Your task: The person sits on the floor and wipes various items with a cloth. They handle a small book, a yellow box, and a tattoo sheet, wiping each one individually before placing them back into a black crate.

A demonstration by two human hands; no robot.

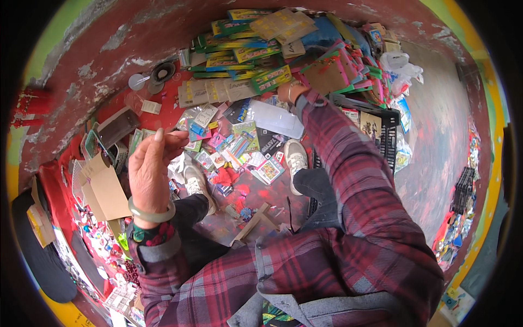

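Right hand (292, 91): arm stretched forward, fingers at the near right end of a green-and-yellow box; their tips are hidden, so whether they grasp it or only touch it cannot be told.
Green-and-yellow box (271, 79): at the front of the pile, tilted; its end faces the person, presumably why the hand meets it there.
Left hand (150, 169): raised over the left shoe, fingers loosely bent, nothing visible in them; probably held up clear of the goods.
Box pile (253, 53): similar boxes in overlapping layers by the wall, likely grouped by kind.
Brown packs (218, 91): a flat, overlapping row in front of the pile, perhaps fanned to keep each edge reachable.
Pink-edged boards (327, 71): leaning in a heap right of the pile.
Black crate (389, 139): beside the right forearm, flat goods inside, seemingly for keeping them together.
Small packets (234, 147): scattered on the floor between and beyond the shoes (297, 163), within easy reach.
Cardboard box (106, 188): flaps up, left of the left hand.
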